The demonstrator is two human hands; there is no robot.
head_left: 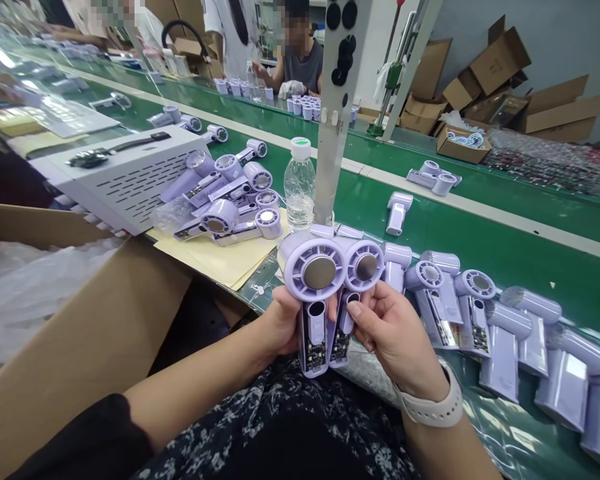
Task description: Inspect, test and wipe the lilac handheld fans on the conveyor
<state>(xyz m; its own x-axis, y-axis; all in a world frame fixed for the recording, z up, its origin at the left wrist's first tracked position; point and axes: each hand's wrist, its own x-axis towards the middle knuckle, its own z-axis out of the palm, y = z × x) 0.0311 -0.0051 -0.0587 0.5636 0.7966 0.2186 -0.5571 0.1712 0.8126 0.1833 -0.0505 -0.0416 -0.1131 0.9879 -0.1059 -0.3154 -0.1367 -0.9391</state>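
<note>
Two lilac handheld fans are held up side by side in front of me, their round grilles and metal centre discs facing me. My left hand (283,320) is closed round the handle of the nearer handheld fan (314,337), whose open handle front bares a circuit board. Fingers of my right hand (393,333) grip the second handheld fan (341,333), the thumb on its button strip. Part of that second fan is hidden behind the first. To the right, a row of more lilac fans (443,287) lies along the bench edge.
A pile of fans (230,193) rests on yellow paper (215,257) beside a vented white box (130,173). A water bottle (300,187) stands by a metal post (335,120). An open carton (95,307) is at lower left. Several people work across the green conveyor (530,247).
</note>
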